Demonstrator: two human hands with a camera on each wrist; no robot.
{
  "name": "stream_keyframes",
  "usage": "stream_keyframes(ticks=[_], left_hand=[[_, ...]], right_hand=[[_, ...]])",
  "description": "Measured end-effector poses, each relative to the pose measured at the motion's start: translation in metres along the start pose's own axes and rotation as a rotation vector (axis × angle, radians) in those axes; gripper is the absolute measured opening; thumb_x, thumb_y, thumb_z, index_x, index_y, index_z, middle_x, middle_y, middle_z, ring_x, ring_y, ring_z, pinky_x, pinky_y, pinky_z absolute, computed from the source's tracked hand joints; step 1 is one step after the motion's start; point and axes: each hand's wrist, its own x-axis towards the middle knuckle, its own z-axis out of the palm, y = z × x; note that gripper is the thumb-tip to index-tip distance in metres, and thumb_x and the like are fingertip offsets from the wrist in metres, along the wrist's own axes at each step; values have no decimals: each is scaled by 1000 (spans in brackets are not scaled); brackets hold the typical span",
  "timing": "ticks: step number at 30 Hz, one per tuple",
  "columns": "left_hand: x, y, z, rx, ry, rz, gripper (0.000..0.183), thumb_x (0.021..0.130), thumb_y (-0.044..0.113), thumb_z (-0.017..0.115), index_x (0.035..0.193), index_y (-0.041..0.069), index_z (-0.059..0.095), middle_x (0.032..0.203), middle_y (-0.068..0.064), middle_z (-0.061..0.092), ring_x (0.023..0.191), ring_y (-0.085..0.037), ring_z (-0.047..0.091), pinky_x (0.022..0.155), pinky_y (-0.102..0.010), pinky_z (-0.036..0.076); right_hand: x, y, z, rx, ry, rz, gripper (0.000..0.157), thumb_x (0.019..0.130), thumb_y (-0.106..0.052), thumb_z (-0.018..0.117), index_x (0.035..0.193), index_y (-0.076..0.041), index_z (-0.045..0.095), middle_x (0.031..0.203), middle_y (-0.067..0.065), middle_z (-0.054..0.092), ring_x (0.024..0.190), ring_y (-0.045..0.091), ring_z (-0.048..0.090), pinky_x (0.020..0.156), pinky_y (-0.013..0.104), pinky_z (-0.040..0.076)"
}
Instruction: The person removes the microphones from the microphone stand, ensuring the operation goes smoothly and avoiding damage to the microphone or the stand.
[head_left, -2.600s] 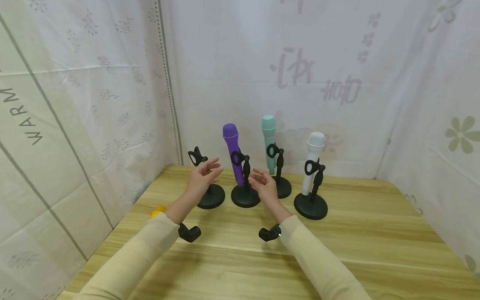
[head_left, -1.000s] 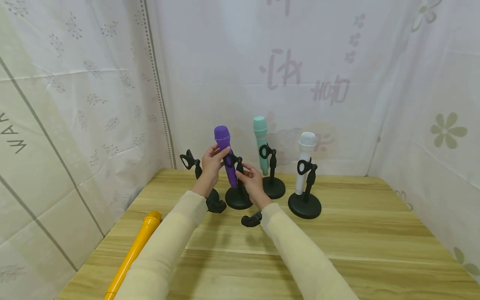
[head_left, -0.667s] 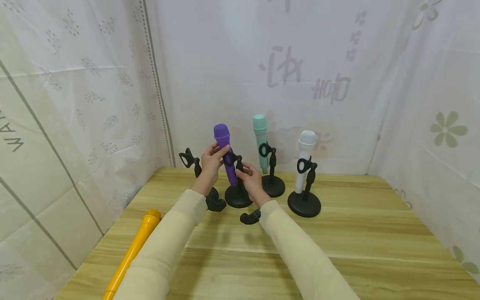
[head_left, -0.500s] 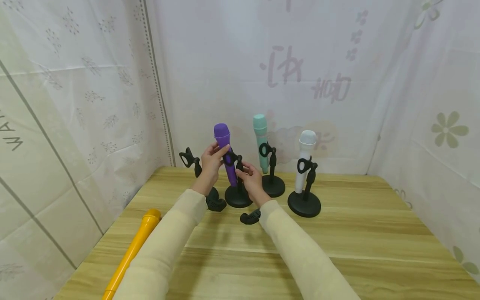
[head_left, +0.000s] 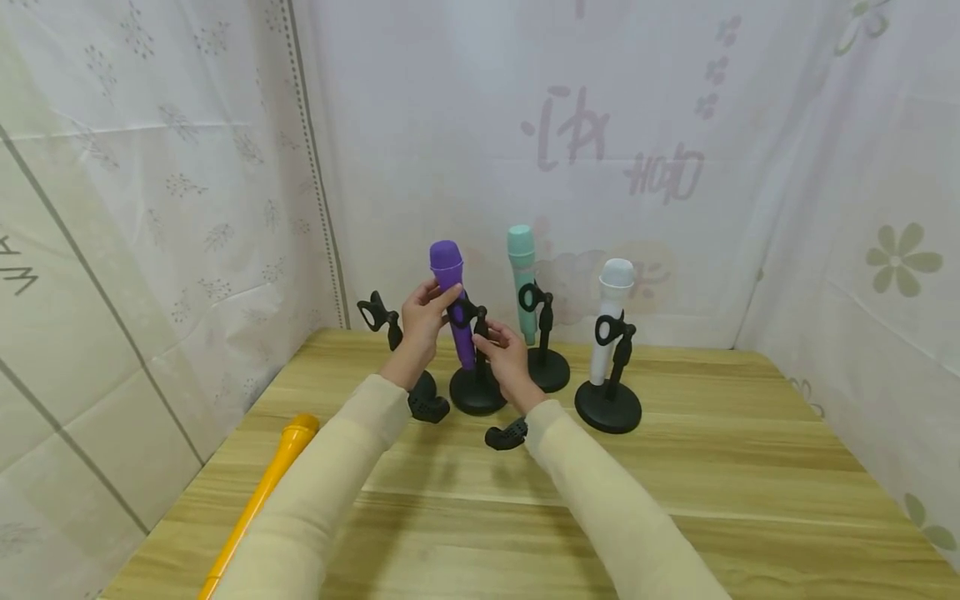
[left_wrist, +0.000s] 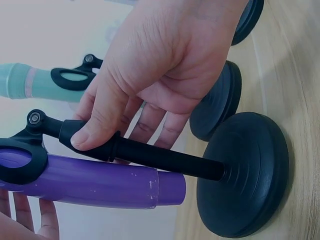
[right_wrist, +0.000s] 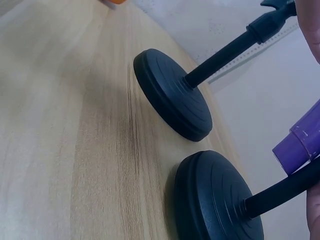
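Note:
A purple microphone [head_left: 447,260] leans in the clip of a black tabletop stand [head_left: 477,392], its tail hanging clear above the round base. My left hand [head_left: 422,321] holds the microphone's upper body, the thumb in front beside the clip. Lower down, my right hand [head_left: 506,357] grips the stand's pole; the left wrist view shows its thumb pressed on the pole's collar [left_wrist: 90,137]. Several left fingers [left_wrist: 48,220] lie along the purple handle there. To the left of my left hand stands another black stand [head_left: 380,317] whose clip holds nothing.
Behind and right, a mint-green microphone [head_left: 521,246] and a white microphone [head_left: 617,279] sit in their own black stands. An orange microphone [head_left: 273,475] lies on the wooden table [head_left: 750,500] at the left, partly under my left sleeve. Patterned cloth [head_left: 450,108] encloses the table.
Both hands, earlier apart from the purple microphone and its stand, came in and took hold: left on the microphone, right on the pole. Over the last second they have barely moved.

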Motion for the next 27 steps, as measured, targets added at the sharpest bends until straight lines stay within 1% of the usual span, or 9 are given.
stream_keyframes(ticks=[3, 9, 11, 15, 19, 27], left_hand=[[-3, 3, 1, -1, -6, -2, 47, 84, 22, 79, 125, 6, 62, 120, -11, 62, 101, -22, 63, 93, -44, 49], [-11, 10, 2, 2, -14, -2, 45, 85, 21, 78, 124, 5, 63, 118, -11, 63, 101, -23, 64, 93, -45, 49], [-15, 12, 4, 0, -18, 2, 45, 84, 21, 78, 123, 5, 63, 118, -11, 63, 101, -23, 64, 93, -45, 49], [-25, 15, 8, 15, -47, 2, 45, 85, 21, 78, 125, 6, 62, 119, -11, 63, 102, -24, 64, 92, -44, 50], [-35, 19, 12, 33, -79, -6, 45, 86, 23, 77, 125, 7, 62, 120, -10, 62, 103, -23, 63, 92, -42, 50], [-53, 22, 16, 44, -102, -3, 44, 87, 23, 76, 125, 8, 62, 118, -9, 62, 102, -23, 62, 92, -42, 49]], right_hand=[[-3, -5, -1, -1, 5, -7, 37, 89, -6, 72, 124, -4, 63, 109, 13, 67, 99, 26, 65, 94, 52, 47], [-12, -13, -7, -42, -12, -6, 36, 88, -9, 73, 123, -6, 64, 110, 11, 68, 101, 25, 64, 89, 42, 52], [-15, -15, -10, -47, -21, -3, 37, 88, -11, 73, 124, -7, 64, 111, 10, 68, 101, 24, 64, 89, 40, 52], [-24, -20, -18, -50, -17, 3, 40, 87, -12, 74, 125, -7, 64, 111, 11, 67, 101, 24, 63, 90, 40, 52], [-33, -26, -25, -52, -4, -1, 39, 86, -10, 75, 124, -7, 64, 110, 13, 67, 99, 24, 64, 90, 41, 51], [-50, -35, -34, -60, 14, 16, 39, 85, -9, 76, 122, -7, 65, 107, 11, 68, 99, 23, 64, 90, 41, 52]])
